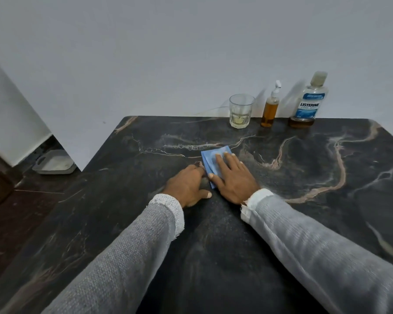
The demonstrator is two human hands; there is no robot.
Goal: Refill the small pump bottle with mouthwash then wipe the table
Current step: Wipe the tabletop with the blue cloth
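Note:
A folded blue cloth [210, 157] lies on the dark marble table [304, 177] near its middle. My right hand [233, 177] presses flat on the cloth with fingers spread. My left hand [186, 186] rests flat on the table just left of the cloth, its fingertips touching the cloth's edge. At the back of the table stands the small pump bottle [270, 108], capped and filled with amber liquid. To its right stands the big mouthwash bottle [307, 103], capped, with a little amber liquid at the bottom.
A clear glass [241, 111] with a little pale liquid stands left of the pump bottle, by the wall. A grey tray [53, 164] sits on the floor beyond the table's left edge.

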